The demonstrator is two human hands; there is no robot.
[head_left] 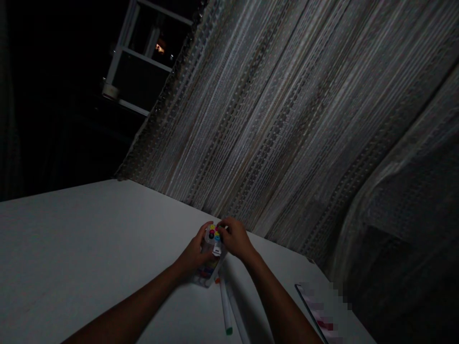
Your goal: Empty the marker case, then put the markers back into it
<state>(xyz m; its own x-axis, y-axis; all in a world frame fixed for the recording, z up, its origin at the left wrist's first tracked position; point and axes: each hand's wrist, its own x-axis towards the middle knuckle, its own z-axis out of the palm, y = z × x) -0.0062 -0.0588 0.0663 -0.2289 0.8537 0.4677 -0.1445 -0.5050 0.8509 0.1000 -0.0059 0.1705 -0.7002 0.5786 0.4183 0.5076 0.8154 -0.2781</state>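
Observation:
A clear plastic case [206, 274] stands on the white table, slightly tilted in view. Coloured marker ends [212, 232] in yellow, pink, black and blue show at its top. My left hand [194, 253] is wrapped round the case from the left, with the thumb across its front. At the upper right of the case, my right hand [234, 237] has its fingers pinched together among the marker ends, apparently on one marker that they mostly hide. Below the case lies a white marker [225, 306] with a green end, and another pale marker [238, 310] is beside it.
The white table [107, 239] reaches back to a hanging woven curtain [251, 119]. Near the right edge lies a dark-rimmed flat object [310, 308], partly pixelated. A window frame [143, 57] shows at the dark upper left.

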